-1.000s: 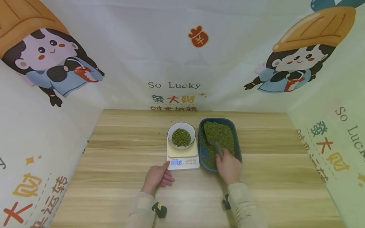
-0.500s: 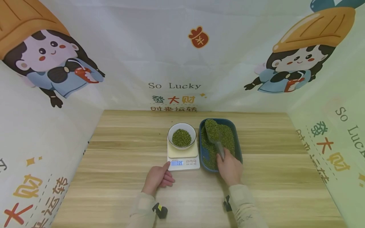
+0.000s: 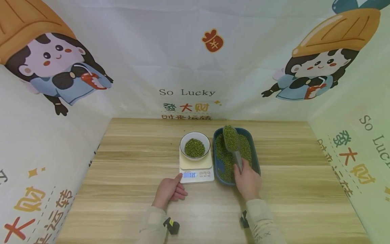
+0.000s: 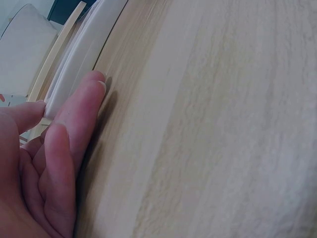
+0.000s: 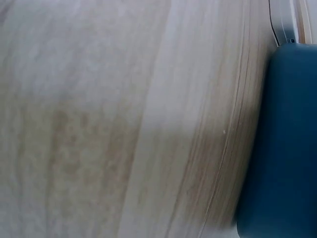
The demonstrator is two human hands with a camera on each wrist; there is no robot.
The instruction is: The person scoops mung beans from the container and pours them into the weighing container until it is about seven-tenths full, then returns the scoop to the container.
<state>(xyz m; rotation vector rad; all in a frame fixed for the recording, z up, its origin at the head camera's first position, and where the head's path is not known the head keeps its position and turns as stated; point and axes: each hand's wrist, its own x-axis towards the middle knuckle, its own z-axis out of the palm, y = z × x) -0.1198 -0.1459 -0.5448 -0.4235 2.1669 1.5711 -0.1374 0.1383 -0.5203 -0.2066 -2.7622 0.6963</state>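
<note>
My right hand [image 3: 248, 183] grips the handle of a grey scoop [image 3: 237, 159] heaped with green mung beans, above a blue tub [image 3: 220, 166] of the same beans. In the right wrist view only the tub's outer wall [image 5: 282, 144] shows, not the hand. To the left, a white bowl [image 3: 207, 145] with a dark rim holds a pile of mung beans [image 3: 195, 148]. It stands on a kitchen scale [image 3: 196, 165] whose display appears to read 73.9. My left hand [image 3: 169, 191] lies at the scale's front left corner, thumb touching it, fingers [image 4: 81, 111] loosely bent.
The wood-grain table [image 3: 137, 162] stretches to both sides of the scale and tub. A white printed cloth [image 3: 182, 67] rises behind it and along both sides. A black device [image 3: 172, 226] is strapped on each wrist.
The scoop has come up out of the beans in the tub, full, and shifted slightly right. My left hand, the bowl and the scale stay in place.
</note>
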